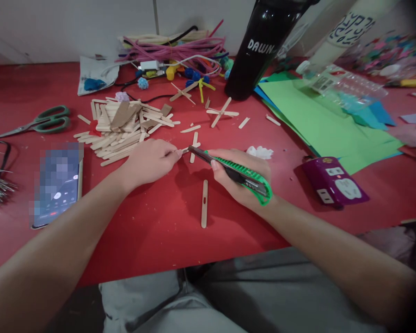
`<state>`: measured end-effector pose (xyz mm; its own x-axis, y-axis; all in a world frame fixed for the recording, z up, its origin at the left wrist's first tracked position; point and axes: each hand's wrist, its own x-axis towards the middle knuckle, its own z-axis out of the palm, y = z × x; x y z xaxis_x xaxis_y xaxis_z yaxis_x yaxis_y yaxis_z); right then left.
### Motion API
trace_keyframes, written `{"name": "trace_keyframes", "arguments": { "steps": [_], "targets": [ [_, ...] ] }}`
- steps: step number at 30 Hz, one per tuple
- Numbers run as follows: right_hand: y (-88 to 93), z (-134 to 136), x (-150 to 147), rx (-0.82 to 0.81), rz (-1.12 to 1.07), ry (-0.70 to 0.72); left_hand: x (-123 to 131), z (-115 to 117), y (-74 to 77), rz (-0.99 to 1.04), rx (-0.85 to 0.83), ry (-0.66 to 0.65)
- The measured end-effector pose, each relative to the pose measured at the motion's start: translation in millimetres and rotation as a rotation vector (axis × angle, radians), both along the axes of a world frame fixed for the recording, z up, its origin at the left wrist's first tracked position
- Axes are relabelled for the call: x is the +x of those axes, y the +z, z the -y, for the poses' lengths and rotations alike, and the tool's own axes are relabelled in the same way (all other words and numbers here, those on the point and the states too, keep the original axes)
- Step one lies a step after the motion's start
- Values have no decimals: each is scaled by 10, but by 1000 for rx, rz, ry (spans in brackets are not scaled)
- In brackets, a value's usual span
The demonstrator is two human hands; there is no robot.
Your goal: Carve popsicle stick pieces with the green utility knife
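My right hand (242,173) is wrapped round a green utility knife (244,174), its blade end pointing left and away from me. My left hand (152,162) pinches a small wooden craft stick (185,150), most of it hidden by the fingers. The knife's tip meets or nearly meets that stick's exposed end. Just behind the tip lies another craft stick (194,138), partly covered. Nearer to me, a single craft stick with a slot cut in its middle (204,215) lies on the red table (152,240).
A heap of craft sticks (121,134) lies behind my left hand, with crossed sticks (222,113) farther back. Scissors (52,121) and a phone (58,185) are at left. A black bottle (260,51), green paper (319,111) and a purple box (333,182) stand or lie right.
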<state>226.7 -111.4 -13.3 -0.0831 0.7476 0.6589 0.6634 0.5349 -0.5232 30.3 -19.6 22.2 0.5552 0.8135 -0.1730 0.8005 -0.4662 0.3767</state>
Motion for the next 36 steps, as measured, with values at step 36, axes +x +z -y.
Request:
{"name": "trace_keyframes", "arguments": {
  "steps": [36],
  "targets": [
    [7,4,-6,-15,-26,-9,11,-5,15,19,-7,6]
  ]
}}
